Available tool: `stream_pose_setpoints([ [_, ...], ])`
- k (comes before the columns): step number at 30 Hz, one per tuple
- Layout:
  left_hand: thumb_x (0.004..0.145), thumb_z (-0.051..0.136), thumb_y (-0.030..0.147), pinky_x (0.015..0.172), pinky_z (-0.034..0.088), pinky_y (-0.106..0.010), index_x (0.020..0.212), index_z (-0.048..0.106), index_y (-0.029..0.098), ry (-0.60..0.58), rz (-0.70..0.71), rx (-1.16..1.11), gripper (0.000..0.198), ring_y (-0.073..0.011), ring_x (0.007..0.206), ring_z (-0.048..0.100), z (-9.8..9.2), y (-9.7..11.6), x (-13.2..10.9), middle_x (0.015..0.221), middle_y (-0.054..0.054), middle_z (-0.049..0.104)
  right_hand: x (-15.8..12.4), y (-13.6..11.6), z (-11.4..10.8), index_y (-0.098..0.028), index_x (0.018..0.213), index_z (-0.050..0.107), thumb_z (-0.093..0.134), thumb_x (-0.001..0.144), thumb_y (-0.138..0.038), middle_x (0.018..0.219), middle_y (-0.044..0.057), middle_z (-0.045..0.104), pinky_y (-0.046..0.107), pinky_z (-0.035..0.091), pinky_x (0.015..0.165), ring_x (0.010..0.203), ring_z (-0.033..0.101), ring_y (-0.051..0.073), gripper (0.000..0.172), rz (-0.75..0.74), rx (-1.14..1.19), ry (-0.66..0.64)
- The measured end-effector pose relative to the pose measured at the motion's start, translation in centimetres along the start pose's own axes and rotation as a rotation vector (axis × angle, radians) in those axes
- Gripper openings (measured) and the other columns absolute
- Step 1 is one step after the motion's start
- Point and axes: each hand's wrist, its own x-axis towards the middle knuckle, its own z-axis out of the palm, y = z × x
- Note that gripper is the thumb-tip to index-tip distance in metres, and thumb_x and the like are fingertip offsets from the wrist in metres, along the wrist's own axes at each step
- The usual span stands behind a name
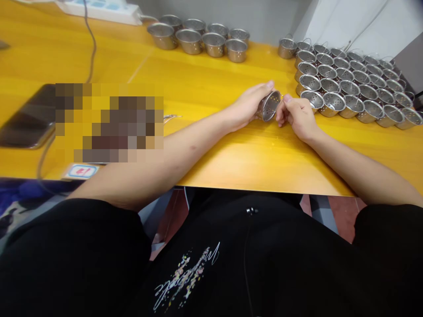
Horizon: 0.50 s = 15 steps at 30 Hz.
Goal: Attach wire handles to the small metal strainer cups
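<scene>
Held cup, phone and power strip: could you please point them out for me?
held cup [269, 105]: head view, perforated wall.
phone [28, 116]: head view, dark screen.
power strip [112, 14]: head view, white casing.

Yellow wooden counter [231, 154] bore rows of small perforated steel cups [350, 90] at right, eight more cups [191, 40] behind, black phone [26, 119] left, white power strip [99, 9].

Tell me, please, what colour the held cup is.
The cup is shiny silver metal with small holes, seen in the head view.
</scene>
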Motion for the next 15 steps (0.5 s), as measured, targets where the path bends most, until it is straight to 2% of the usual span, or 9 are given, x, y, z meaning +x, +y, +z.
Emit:
stream_pose_setpoints([
  [7, 0.122, 0.069, 0.087, 0.070, 0.071, -0.039, 0.102, 0.072, 0.022, -0.041, 0.009, 0.052, 0.069, -0.0319, 0.081, 0.088, -0.3, -0.3, 0.1, 0.076, -0.004, 0.073, -0.3, -0.8, 0.2, -0.027, 0.070, 0.075, 0.057, 0.107, -0.113, 0.068, 0.005, 0.067, 0.037, 0.054, 0.060, 0.061, 0.061, 0.019, 0.095, -0.011, -0.058, -0.028],
  [12, 0.116, 0.088, 0.074, 0.069, 0.065, -0.034, 0.103, 0.075, 0.022, 0.010, -0.003, 0.048, 0.055, -0.0257, 0.078, 0.083, -0.4, -0.1, 0.2, 0.083, -0.006, 0.077, -0.5, -1.7, 0.2, -0.025, 0.065, 0.074, 0.065, 0.111, -0.105, 0.066, 0.005, 0.068, 0.036, 0.055, 0.066, 0.063, 0.060, 0.018, 0.092, -0.072, -0.082, -0.072],
  [15, 0.117, 0.088, 0.068, 0.069, 0.064, -0.032, 0.102, 0.076, 0.022, 0.016, -0.012, 0.033, 0.050, -0.0232, 0.077, 0.080, -0.4, -0.1, 0.2, 0.083, -0.004, 0.076, -0.5, -1.8, 0.1, -0.025, 0.063, 0.072, 0.065, 0.110, -0.105, 0.064, 0.004, 0.066, 0.035, 0.055, 0.067, 0.063, 0.060, 0.017, 0.094, -0.097, -0.096, -0.081],
])
